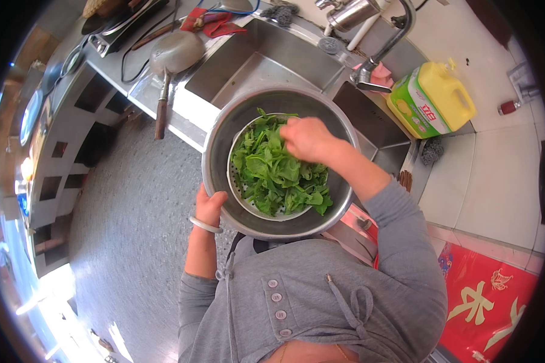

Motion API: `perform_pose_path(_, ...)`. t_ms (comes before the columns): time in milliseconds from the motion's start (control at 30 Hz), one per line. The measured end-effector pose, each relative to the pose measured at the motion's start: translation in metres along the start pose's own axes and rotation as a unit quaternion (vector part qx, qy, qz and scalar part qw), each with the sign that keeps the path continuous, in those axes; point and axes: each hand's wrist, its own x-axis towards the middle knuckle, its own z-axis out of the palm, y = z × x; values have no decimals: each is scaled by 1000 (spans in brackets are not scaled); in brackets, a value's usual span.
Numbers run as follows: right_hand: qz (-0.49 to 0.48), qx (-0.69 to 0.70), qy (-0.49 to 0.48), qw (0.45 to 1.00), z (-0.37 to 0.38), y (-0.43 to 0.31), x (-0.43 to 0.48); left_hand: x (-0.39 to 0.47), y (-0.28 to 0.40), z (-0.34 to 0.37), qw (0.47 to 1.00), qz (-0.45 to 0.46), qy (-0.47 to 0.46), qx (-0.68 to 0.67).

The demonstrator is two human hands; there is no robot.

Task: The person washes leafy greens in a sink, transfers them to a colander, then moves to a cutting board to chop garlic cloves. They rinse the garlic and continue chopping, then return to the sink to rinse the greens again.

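Observation:
A large stainless steel basin (213,136) is held against my body, overlapping the sink's front edge. My left hand (210,206) grips its left rim, thumb over the edge. Inside the basin sits a perforated colander (234,181) heaped with green leafy vegetables (272,170). Over the upper right of the leaves is my right hand (306,138), its fingers curled down at them; whether leaves are pinched between the fingertips cannot be told.
Behind the basin lies a double steel sink (281,68) with a faucet (368,75). A yellow detergent jug (429,100) stands at the right. On the left counter rest a metal ladle (175,54), its wooden handle jutting past the edge, and a red cloth (213,25).

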Motion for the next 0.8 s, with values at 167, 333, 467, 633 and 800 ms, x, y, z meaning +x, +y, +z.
perform_pose_path(167,66,74,148,984,-15,11,-64,12,-1,35,999,-2,-51,-6)
perform_pose_path(333,354,41,309,882,-7,55,-158,30,9,77,994,-36,-105,14)
perform_pose_path(467,534,60,297,789,23,81,-225,54,5,127,987,-9,-156,37)
perform_pose_path(633,617,89,280,730,41,105,-280,90,-8,187,975,-42,-192,102)
perform_pose_path(800,646,100,281,702,54,120,-296,117,-40,230,970,-51,-218,93)
